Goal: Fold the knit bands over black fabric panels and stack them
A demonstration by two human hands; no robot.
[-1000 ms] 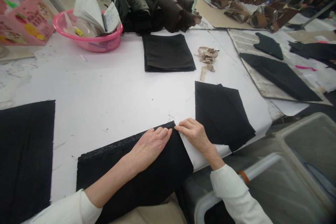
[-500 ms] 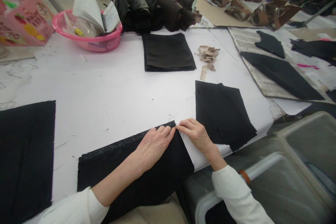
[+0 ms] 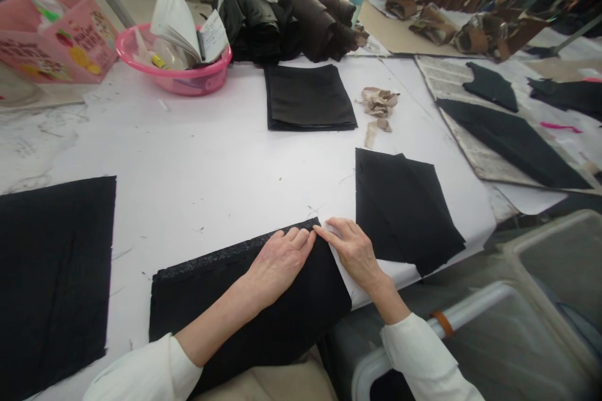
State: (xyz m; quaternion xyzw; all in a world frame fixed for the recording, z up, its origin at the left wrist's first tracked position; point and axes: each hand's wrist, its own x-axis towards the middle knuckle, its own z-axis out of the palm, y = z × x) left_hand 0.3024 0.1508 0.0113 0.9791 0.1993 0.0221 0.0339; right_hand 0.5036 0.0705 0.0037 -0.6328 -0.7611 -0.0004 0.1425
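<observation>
A black fabric piece [image 3: 277, 319] lies at the table's front edge, part of it hanging over. Along its far edge runs a speckled, shiny strip [image 3: 211, 257]. My left hand [image 3: 285, 257] rests on the fabric near its far right corner, fingers curled and closed at the strip. From the right, my right hand [image 3: 350, 250] reaches that same corner, its thumb and index finger pinching the edge beside my left fingertips. Exactly how the edge is folded under the fingers is hidden.
More black fabric lies at the left [image 3: 56, 282] and right [image 3: 404, 207]. A stack of black squares [image 3: 310, 97], beige scraps [image 3: 379, 103] and a pink basin [image 3: 179, 84] stand farther back. A grey chair or cart frame [image 3: 480, 307] sits below right.
The view has shifted slightly, so the scene sits farther right. My right index finger has moved a little onto the fabric corner; my left hand keeps nearly the same place on the cloth.
</observation>
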